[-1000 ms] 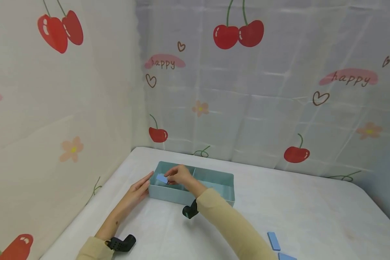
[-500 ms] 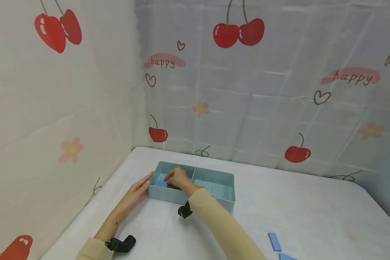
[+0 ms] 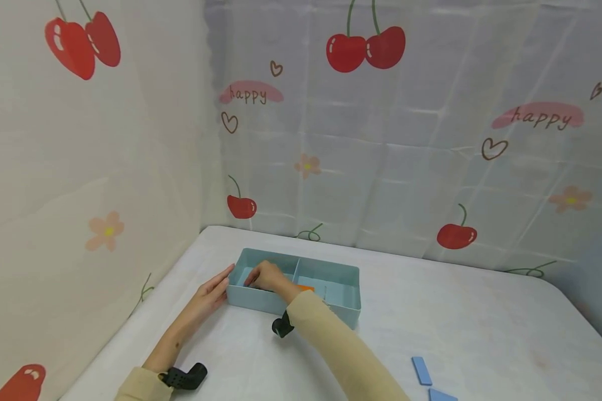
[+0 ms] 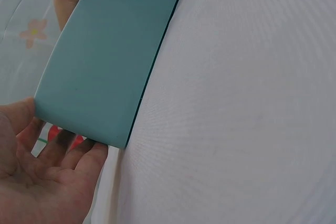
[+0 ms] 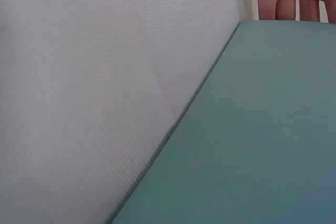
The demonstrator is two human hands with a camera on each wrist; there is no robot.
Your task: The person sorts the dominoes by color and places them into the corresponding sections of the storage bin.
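A pale teal two-compartment box (image 3: 261,299) stands on the white table. My left hand (image 3: 212,291) rests its fairly straight fingers against the box's left end; in the left wrist view, thumb and fingertips of the left hand (image 4: 50,169) touch that end wall. My right hand (image 3: 268,275) reaches down into the left compartment with bent fingers. Its fingertips are low behind the front wall, so whether they pinch anything is hidden. The light-blue flat piece seen earlier there is out of sight. In the right wrist view, the box's front wall (image 5: 236,129) hides the right hand.
An orange piece (image 3: 305,288) shows beside my right wrist, inside the box near the divider (image 3: 295,271). Two light-blue flat pieces, a narrow one (image 3: 422,371) and a wider one (image 3: 441,395), lie at the front right. A cherry-print curtain (image 3: 381,167) hangs behind the table.
My right hand has lowered the light-blue flat piece into the left compartment and shifted slightly left; the piece is now hidden. The orange piece has come into view. The left hand stays at the box end.
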